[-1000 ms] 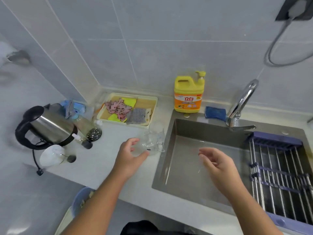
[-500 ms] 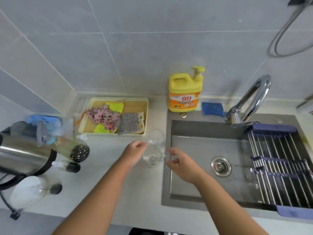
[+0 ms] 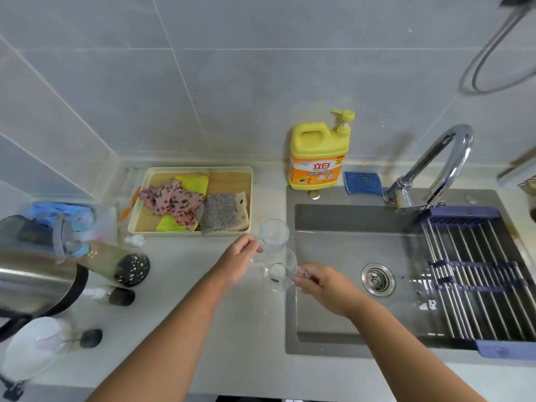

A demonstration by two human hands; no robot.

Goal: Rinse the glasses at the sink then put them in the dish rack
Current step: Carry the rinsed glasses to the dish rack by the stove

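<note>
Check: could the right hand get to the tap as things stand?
Probably yes: only the open sink lies between the right hand and the tap, but it is pinching a glass by the handle, so it would carry that along.

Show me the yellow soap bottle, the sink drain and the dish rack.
yellow soap bottle [image 3: 317,169], head view, on its orange label.
sink drain [image 3: 378,279], head view, on the strainer's centre.
dish rack [image 3: 458,217], head view, on its blue top rail.

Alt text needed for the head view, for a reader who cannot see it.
At the left edge of the sink, the left hand holds the far glass by its handle and the right hand holds the near glass. A dish rack spans the sink's right side.
</note>
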